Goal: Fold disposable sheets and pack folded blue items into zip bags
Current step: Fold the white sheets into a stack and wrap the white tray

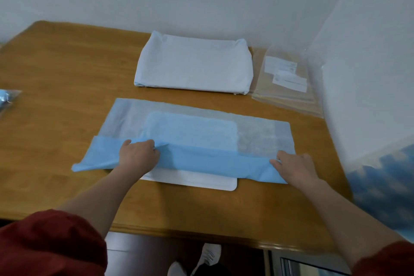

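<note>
Holding the blue sheet [190, 141], the left hand [137, 154] at 9 o'clock and right hand [295, 167] at 3 o'clock pinch its folded edge.

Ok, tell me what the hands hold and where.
Both hands, left and right, grip the thin blue disposable sheet along its folded-over near edge.

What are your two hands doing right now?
Left hand: closed, pinching the blue sheet.
Right hand: gripping the blue sheet's other end.
</note>
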